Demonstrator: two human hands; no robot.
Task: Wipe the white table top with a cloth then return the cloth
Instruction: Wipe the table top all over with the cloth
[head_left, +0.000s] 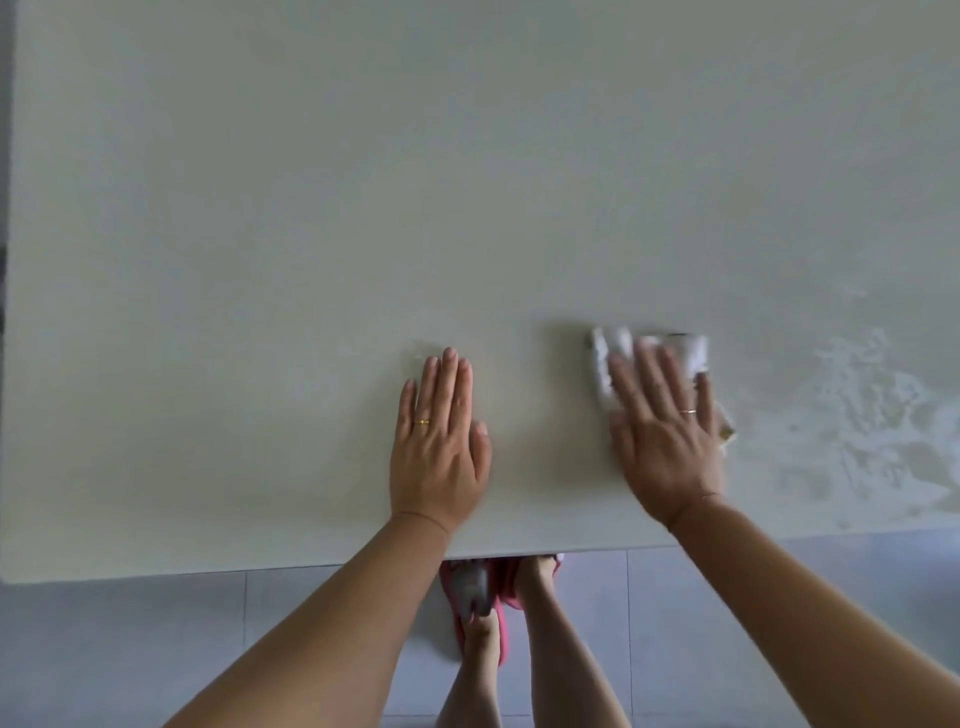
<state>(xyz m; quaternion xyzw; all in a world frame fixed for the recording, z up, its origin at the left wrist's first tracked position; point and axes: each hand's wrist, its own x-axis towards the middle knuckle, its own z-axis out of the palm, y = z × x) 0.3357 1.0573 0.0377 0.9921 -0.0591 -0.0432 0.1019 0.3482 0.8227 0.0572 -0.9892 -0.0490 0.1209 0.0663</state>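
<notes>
The white table top fills most of the view, with wet streaks seen toward its right end, so wiping is judged to be under way. The left hand is laid flat by the near edge, fingers straight and together. The right hand is pressed, fingers spread, on the white cloth beside it. A sweep toward the far and left edges, where broad surface stretches, is probably called for next.

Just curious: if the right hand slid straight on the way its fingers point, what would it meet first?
Nothing, apparently: beyond the cloth under the right hand, only bare table top shows to the picture's edge.
</notes>
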